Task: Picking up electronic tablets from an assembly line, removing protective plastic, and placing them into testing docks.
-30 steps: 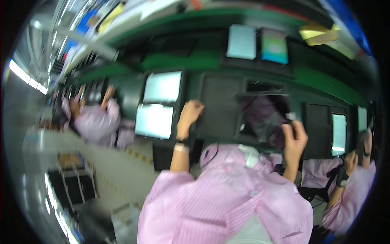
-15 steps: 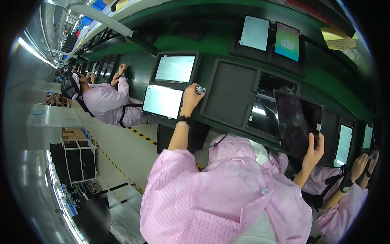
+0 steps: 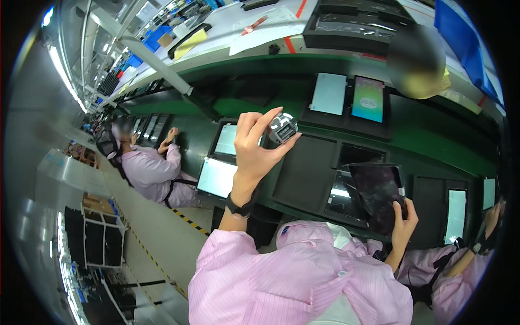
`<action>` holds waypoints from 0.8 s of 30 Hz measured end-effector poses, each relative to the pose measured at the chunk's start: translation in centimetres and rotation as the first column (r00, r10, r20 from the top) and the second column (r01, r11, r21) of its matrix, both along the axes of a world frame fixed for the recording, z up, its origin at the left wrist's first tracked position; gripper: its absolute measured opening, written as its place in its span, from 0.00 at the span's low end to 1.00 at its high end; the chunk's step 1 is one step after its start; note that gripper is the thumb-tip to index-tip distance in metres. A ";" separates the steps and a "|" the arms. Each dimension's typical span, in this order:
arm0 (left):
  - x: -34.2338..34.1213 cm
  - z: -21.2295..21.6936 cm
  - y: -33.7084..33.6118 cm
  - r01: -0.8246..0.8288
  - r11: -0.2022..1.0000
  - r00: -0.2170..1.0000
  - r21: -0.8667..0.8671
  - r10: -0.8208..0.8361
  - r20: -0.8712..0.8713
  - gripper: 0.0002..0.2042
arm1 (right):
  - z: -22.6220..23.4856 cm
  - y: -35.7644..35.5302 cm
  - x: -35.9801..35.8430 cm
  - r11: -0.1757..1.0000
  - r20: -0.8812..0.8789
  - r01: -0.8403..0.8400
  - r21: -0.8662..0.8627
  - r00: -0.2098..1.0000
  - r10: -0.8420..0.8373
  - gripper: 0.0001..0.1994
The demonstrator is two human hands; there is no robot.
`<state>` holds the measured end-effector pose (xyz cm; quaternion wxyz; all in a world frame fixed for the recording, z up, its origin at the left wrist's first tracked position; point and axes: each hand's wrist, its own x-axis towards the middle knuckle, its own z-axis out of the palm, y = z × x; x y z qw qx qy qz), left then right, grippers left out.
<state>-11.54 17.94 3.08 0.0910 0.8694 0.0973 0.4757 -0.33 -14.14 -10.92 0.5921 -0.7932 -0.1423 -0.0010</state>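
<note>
Right hand (image 3: 405, 222) kept gripping the dark tablet (image 3: 377, 189) by its edge, angled over the black tray (image 3: 306, 168). Left hand (image 3: 253, 146) had risen above the tabletop (image 3: 196, 142), fingers closed on a small shiny object (image 3: 283, 128); handling judged unfinished.

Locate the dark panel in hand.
Head view, right of centre: the dark panel is in the right hand, overlapping the right side of the middle black tray in the picture.

Left grip (image 3: 253, 151) raised, right grip (image 3: 404, 221) lower
</note>
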 end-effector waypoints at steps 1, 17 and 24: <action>0.0 -0.3 -0.1 -0.001 0.999 1.000 -0.050 0.000 -0.006 0.24 | 0.0 -0.1 0.0 1.000 -0.010 0.018 0.001 1.000 -0.018 0.08; -5.9 -36.8 13.9 -0.358 0.793 0.857 -0.493 0.069 -0.511 0.21 | 0.4 0.6 -0.1 0.987 0.044 0.158 -0.025 0.987 -0.157 0.14; -5.1 -31.6 11.6 -0.558 0.751 0.621 -0.355 0.094 -0.778 0.29 | 0.4 1.5 0.2 0.985 -0.029 0.138 -0.104 0.989 -0.142 0.13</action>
